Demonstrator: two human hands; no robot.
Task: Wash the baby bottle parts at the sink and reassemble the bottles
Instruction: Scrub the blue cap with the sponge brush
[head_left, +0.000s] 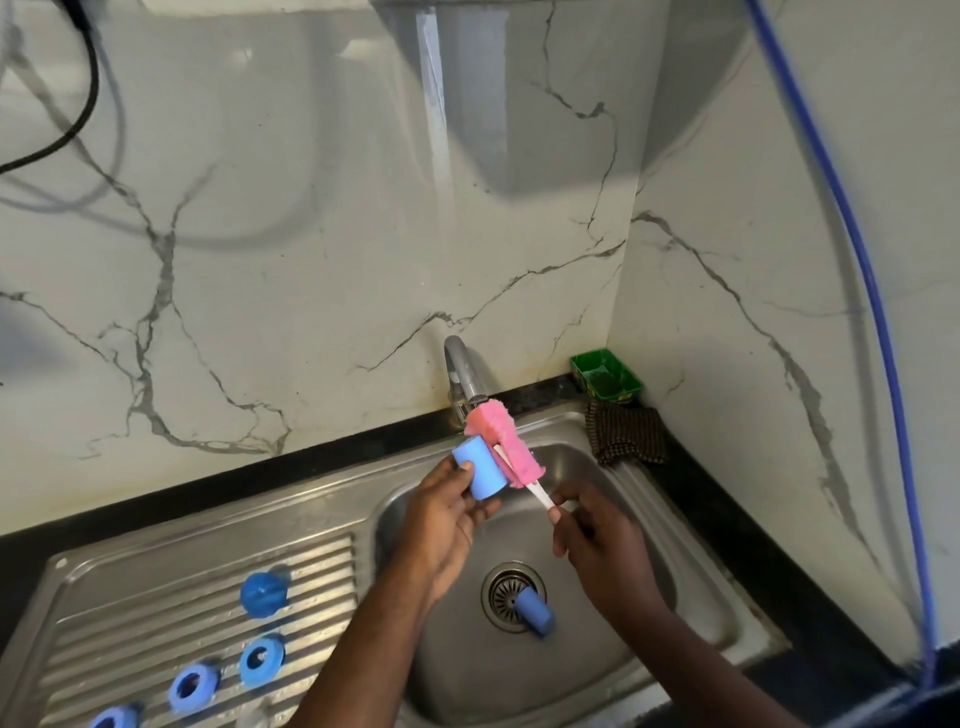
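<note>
Your left hand (441, 514) grips a smooth blue cylindrical cap (480, 467) over the steel sink (613, 597); your right hand (597, 535) pinches the white handle of a fuzzy pink sponge brush (501, 441), seemingly touching it. Another blue cap (535, 612) lies on the drain; blue rings (261, 661) sit on the ribbed drainboard (156, 623).

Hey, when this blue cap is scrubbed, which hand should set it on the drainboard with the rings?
Left. The left hand grips the blue cap, and the drainboard lies on its side; the right hand holds the sponge brush.

Tilted blue bottle (479, 474) against pink sponge brush (503, 442)
</note>
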